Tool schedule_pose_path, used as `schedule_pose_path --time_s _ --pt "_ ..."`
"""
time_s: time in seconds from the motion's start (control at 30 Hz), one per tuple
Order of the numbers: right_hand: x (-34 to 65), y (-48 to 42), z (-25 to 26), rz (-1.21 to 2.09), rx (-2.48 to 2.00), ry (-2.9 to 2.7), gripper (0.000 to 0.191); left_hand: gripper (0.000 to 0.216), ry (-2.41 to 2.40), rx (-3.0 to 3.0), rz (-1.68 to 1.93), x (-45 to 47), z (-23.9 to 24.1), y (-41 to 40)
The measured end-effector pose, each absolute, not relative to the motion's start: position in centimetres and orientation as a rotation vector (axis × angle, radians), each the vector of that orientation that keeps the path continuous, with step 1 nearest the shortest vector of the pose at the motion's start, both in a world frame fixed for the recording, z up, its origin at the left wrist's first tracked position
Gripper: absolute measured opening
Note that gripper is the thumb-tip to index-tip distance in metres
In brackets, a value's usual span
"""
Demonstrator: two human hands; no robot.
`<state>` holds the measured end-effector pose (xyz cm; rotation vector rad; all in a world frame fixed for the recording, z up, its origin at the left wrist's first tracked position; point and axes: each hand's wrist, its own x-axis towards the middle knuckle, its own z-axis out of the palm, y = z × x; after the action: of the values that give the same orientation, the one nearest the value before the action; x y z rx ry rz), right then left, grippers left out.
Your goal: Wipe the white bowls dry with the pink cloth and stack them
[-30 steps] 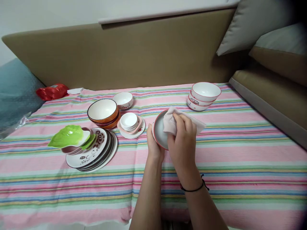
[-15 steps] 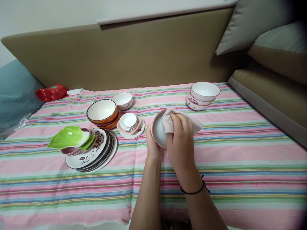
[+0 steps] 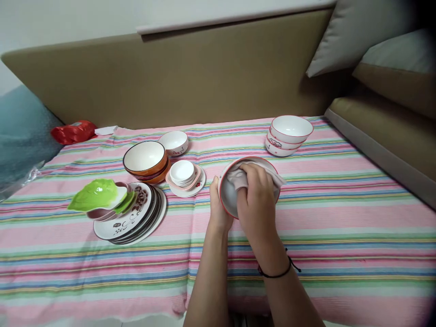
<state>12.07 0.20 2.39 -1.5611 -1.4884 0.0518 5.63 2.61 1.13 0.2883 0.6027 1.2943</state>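
Note:
A white bowl [image 3: 227, 196] with a red rim is tilted toward me above the striped cloth. My left hand [image 3: 219, 209] grips its left side, thumb near the rim and the other fingers hidden beneath. In my right hand [image 3: 256, 195] is a pale pink cloth [image 3: 235, 176], pressed against the inside of the bowl. One corner of the cloth sticks out over the bowl's right rim. A dark cord bracelet [image 3: 277, 274] circles my right wrist.
Left of my hands stand small white dishes [image 3: 182, 172] on a plate, brown bowls [image 3: 145, 159], a white bowl [image 3: 174, 141], and stacked plates [image 3: 121, 227] topped by a green leaf-shaped dish [image 3: 97, 195]. Red-rimmed bowls [image 3: 291, 129] are stacked at the back right, before the sofa back [image 3: 218, 77].
The bowl has turned to face me more, so more of its rim shows. My right hand has pushed the cloth deeper inside. The other dishes have stayed put.

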Motion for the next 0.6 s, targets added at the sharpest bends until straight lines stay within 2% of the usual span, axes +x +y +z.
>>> schedule_pose_path --time_s 0.27,0.6 --pt "13.0 0.6 2.5 0.288 -1.385 -1.589 0.039 0.04 0.569 0.358 1.365 5.2 0.8 2.7" --pt "13.4 0.2 4.0 0.663 -1.338 -1.674 0.035 0.044 0.632 0.341 1.393 5.4 0.8 2.9"
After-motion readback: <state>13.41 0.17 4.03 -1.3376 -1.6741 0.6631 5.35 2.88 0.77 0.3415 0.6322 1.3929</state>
